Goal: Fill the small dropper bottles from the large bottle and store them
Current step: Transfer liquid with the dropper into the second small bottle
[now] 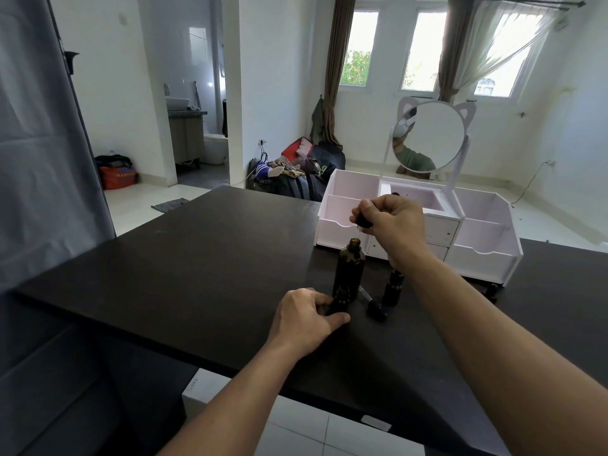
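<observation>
Head view. I hold a dropper cap (363, 221) pinched in the fingertips of my right hand (391, 222), its glass pipette tip hanging just above the open neck of the large dark bottle (349, 273), which stands upright on the black table (184, 258). My left hand (307, 319) curls thumb and fingers round a small dark object at the large bottle's foot, probably a small dropper bottle, though the hand hides most of it. Risks, as I judge them: the pipette may miss the narrow neck and drip on the table; a knock from my right forearm could tip the small dropper bottle (393, 287) standing just beneath it; the loose dropper (373, 306) lying beside it could roll. Count: one large bottle; one small bottle plainly seen, a second likely under my left hand; two droppers; one white organizer (487, 258) with mirror (427, 136), and a dark object in its middle compartment that I cannot identify.
</observation>
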A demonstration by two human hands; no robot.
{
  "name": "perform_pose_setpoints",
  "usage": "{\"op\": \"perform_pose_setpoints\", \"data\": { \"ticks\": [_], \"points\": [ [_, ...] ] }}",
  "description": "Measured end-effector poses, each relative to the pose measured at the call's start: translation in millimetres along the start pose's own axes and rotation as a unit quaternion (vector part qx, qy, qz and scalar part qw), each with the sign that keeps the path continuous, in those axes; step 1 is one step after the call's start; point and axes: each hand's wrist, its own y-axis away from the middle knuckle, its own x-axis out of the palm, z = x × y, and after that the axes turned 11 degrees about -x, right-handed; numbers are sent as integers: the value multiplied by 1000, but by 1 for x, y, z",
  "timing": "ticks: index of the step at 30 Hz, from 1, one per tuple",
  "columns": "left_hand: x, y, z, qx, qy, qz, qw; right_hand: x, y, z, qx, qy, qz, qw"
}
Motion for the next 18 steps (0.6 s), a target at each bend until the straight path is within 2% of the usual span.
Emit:
{"op": "perform_pose_setpoints", "data": {
  "ticks": [11,18],
  "points": [
    [-1,0,0,-2,2,1,1000,-5,0,9,-8,-12,4,1000],
    [-1,1,-1,-1,2,1,1000,-13,-7,28,-58,-3,-28,998]
  ]
}}
